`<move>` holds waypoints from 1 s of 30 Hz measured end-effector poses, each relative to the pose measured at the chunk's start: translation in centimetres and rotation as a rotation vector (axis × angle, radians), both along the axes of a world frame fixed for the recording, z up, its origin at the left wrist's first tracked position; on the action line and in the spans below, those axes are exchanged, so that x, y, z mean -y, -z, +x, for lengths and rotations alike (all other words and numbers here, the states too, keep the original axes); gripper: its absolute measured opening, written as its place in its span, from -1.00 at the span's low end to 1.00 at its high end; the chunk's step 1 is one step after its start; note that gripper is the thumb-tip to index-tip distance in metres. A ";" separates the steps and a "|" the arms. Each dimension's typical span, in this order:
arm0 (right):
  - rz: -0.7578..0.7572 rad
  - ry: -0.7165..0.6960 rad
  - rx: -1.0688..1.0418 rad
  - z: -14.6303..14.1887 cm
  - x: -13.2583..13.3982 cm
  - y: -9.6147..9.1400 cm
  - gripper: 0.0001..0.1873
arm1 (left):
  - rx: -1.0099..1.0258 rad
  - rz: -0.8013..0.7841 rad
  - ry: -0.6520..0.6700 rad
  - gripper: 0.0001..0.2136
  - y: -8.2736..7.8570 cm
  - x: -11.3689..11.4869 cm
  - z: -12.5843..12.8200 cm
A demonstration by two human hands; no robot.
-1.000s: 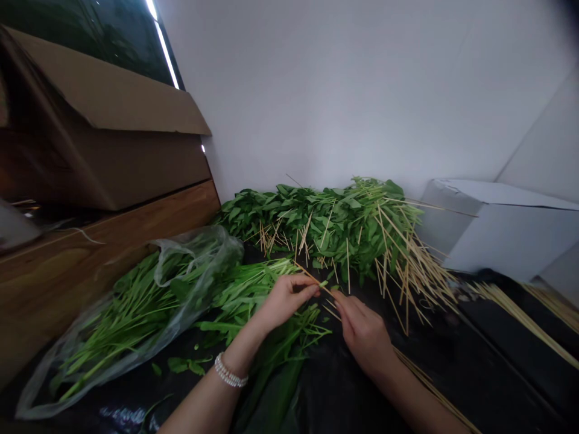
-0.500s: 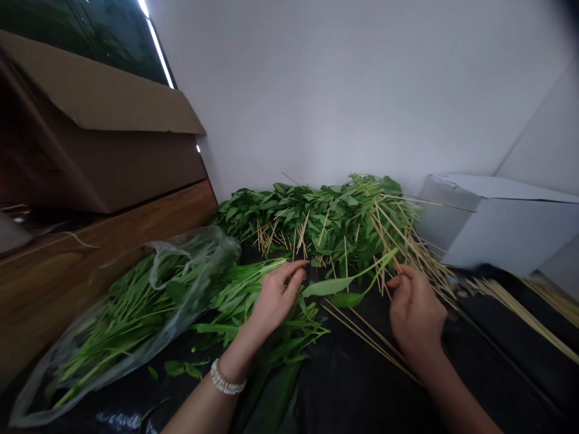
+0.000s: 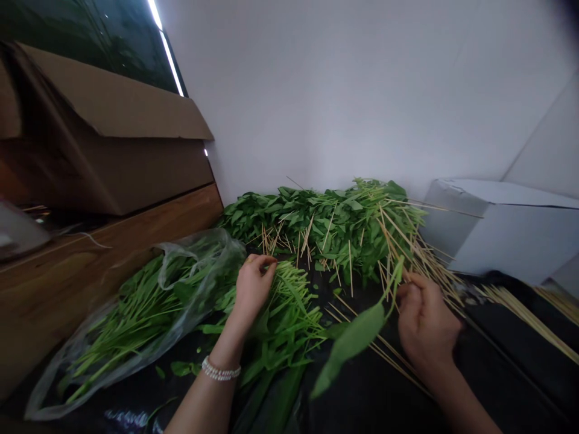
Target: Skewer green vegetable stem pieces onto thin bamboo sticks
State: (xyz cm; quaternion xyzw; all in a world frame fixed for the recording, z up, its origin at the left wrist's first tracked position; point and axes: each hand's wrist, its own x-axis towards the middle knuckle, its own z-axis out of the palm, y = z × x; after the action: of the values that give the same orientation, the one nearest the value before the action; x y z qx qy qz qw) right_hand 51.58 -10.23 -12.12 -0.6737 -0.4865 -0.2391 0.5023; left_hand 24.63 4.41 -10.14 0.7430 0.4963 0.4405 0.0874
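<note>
My right hand (image 3: pixel 427 313) is closed at the right, its thumb and forefinger pinching beside a leafy green stem (image 3: pixel 392 289). That stem's long leaf (image 3: pixel 355 340) hangs down to the left; whether a thin stick also lies in these fingers is hard to see. My left hand (image 3: pixel 254 288), with a beaded bracelet (image 3: pixel 220 369) at the wrist, hovers over a loose pile of leafy greens (image 3: pixel 289 319). Its thumb and forefinger come together near the cut stem ends, and anything between them is too small to make out.
Bundled greens (image 3: pixel 325 217) with bamboo skewers (image 3: pixel 434 268) lie along the wall. At left is a clear plastic bag (image 3: pixel 212 241) of greens, below a cardboard box (image 3: pixel 136 175). A white box (image 3: pixel 511 235) stands at right. Several loose skewers (image 3: pixel 384 349) lie on the black surface.
My left hand has moved left, from beside the leaf to over the pile of greens. The leaf by my right hand has swung down, closer to the camera. The view has shifted slightly.
</note>
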 end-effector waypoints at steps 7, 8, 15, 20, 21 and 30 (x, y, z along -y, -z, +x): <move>0.004 -0.227 0.169 -1.3 -0.3 1.3 -0.75 | -0.372 -0.041 -0.084 -0.83 0.6 0.3 0.2; -0.009 -0.269 0.193 -1.6 -0.4 1.5 -0.75 | -0.373 -0.031 -0.091 -0.84 0.5 0.4 0.3; -0.082 -0.453 0.305 -3.3 -0.7 2.3 -0.74 | 0.012 0.127 -0.054 -0.80 -0.9 1.1 0.6; -0.119 -0.499 0.341 -3.9 -0.7 2.8 -0.71 | 0.401 -0.215 0.292 -0.76 -1.1 1.7 1.7; -0.125 -0.495 0.345 -3.9 -0.7 2.8 -0.71 | 0.423 -0.254 0.334 -0.77 -1.1 1.8 1.9; -0.134 -0.437 0.359 -3.8 -0.8 2.9 -0.70 | 0.477 -0.359 0.432 -0.78 -0.3 2.4 2.9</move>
State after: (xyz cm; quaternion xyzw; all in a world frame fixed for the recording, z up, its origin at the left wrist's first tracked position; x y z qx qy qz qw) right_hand 47.78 -9.44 -15.01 -0.5315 -0.7160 -0.2080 0.4020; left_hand 27.55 1.97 -9.79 0.6800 0.3630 0.4783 0.4209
